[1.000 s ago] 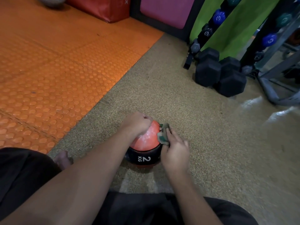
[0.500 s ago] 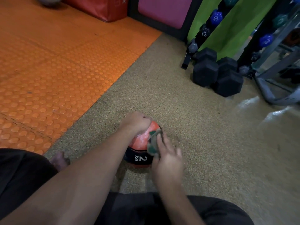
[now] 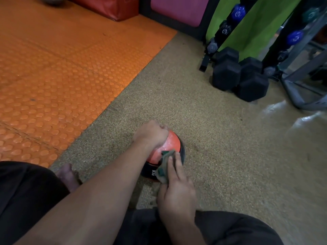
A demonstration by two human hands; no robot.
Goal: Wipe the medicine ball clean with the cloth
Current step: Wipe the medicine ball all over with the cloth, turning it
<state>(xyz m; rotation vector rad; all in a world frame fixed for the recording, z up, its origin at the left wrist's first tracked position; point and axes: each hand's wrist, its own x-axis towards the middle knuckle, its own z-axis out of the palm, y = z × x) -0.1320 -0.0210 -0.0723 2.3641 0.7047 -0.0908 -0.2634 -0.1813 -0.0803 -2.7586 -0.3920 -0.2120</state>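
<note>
Head camera shows us our left hand (image 3: pixel 152 133) curled over the far top of the medicine ball (image 3: pixel 169 147), gripping it. Our right hand (image 3: pixel 177 190) presses the cloth (image 3: pixel 164 167) with straight fingers on its near side. Between both hands, the ball sits on the speckled floor (image 3: pixel 221 138).

The right hand (image 3: pixel 177 190) slides the crumpled green-and-grey cloth (image 3: pixel 165 167) off the upper right of the red-and-black medicine ball (image 3: pixel 167 147) and down its near side, now covering the "2" on the black band, leaving only "KG" showing.
</note>
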